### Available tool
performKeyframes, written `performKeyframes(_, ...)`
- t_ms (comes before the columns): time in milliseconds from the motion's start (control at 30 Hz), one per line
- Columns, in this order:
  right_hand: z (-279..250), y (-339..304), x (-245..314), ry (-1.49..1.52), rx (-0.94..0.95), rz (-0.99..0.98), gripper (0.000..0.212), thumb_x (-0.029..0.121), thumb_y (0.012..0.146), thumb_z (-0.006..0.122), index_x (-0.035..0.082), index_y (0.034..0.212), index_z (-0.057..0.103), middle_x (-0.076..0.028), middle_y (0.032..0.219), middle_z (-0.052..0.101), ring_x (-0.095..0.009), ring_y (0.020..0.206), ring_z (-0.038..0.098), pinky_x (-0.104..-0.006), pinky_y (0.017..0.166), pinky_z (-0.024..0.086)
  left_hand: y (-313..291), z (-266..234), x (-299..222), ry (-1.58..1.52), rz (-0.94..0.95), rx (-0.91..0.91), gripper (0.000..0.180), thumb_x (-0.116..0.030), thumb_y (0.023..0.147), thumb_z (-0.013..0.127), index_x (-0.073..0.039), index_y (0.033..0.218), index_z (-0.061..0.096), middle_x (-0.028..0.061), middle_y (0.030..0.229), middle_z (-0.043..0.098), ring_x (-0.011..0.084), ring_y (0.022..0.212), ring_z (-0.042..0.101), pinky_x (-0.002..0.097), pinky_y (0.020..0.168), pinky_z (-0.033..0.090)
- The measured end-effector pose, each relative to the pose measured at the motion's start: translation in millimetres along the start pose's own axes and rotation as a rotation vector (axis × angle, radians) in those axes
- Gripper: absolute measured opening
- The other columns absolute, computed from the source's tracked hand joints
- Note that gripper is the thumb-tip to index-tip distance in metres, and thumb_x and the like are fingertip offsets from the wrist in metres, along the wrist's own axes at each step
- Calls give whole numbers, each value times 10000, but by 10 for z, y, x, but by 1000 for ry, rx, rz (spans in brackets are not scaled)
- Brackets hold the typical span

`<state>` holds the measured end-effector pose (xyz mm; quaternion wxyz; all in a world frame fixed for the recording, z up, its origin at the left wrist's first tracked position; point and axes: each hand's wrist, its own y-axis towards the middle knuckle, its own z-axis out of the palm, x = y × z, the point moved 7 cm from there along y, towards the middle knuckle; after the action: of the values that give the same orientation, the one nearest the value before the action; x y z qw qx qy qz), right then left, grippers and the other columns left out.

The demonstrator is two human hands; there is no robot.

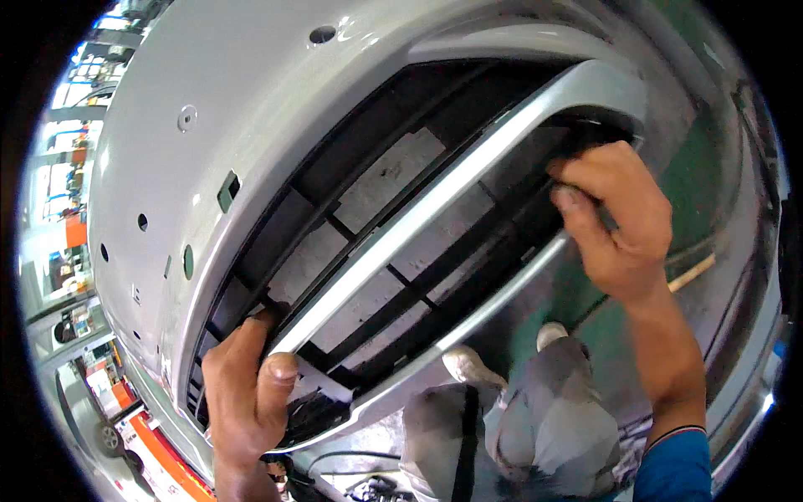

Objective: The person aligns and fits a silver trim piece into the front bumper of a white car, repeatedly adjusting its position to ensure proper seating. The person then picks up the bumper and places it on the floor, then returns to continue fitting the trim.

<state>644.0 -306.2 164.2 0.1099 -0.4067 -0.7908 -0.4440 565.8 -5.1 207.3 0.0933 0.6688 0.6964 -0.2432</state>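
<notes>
A pale silver-grey car bumper [251, 92] fills the view's left and middle, tilted diagonally. Set in its opening is a black grille [401, 276] with slats and a bright silver trim bar [418, 209]. My left hand [247, 376] grips the grille's lower left end, its thumb against the end of the trim bar and its fingers hooked behind. At the opposite end, my right hand [623, 213] is closed, thumb and forefinger pinching at a black slat. Those fingertips are partly lost against the dark plastic.
Below the bumper's edge my shoes [473, 366] and grey trousers [544, 418] show on the floor. A thin light-coloured stick [693, 273] lies to the right. At the left rim stand another car [92, 410], an orange-red object [159, 443] and workshop shelving.
</notes>
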Motion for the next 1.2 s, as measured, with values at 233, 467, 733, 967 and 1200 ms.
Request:
performKeyframes(233, 17, -138, -201, 55, -154, -180, 135, 9, 791, 694, -15, 924, 697, -123, 794, 649, -261, 690, 602, -346, 627, 475, -71, -55, -84, 75, 3, -201, 796, -711, 941, 415, 50, 757, 561, 106, 568, 411, 234, 500, 439, 391, 497, 296)
performKeyframes(467, -110, -236, -296, 81, -264, -249, 169, -7, 814, 682, -9, 983, 693, -131, 871, 677, -257, 756, 625, -335, 700, 502, -26, -31, -107, 96, 83, -170, 785, -702, 960, 378, 20, 669, 476, 103, 552, 352, 240, 496, 376, 398, 495, 278)
performKeyframes(733, -479, -618, -814, 215, -481, 62, 189, -67, 863, 624, -23, 1043, 665, -115, 1000, 673, -192, 904, 623, -285, 827, 482, -63, -49, -11, 130, 107, -191, 815, -732, 952, 348, 16, 635, 420, 101, 563, 280, 223, 504, 323, 404, 494, 259)
performKeyframes(967, -700, -792, -1196, 225, -491, 256, 176, -17, 876, 643, -16, 1049, 672, -85, 986, 666, -165, 910, 616, -276, 830, 478, -10, -20, -81, 150, 107, -197, 828, -751, 942, 342, 14, 628, 394, 97, 567, 257, 211, 522, 303, 412, 500, 252)
performKeyframes(1200, -590, -736, -1128, 208, -427, 306, 178, 16, 898, 636, 2, 1072, 673, -51, 1005, 658, -145, 931, 611, -274, 841, 478, -163, -128, 124, 105, -6, -123, 722, -648, 980, 381, 12, 689, 413, 99, 605, 292, 213, 599, 311, 407, 559, 308)
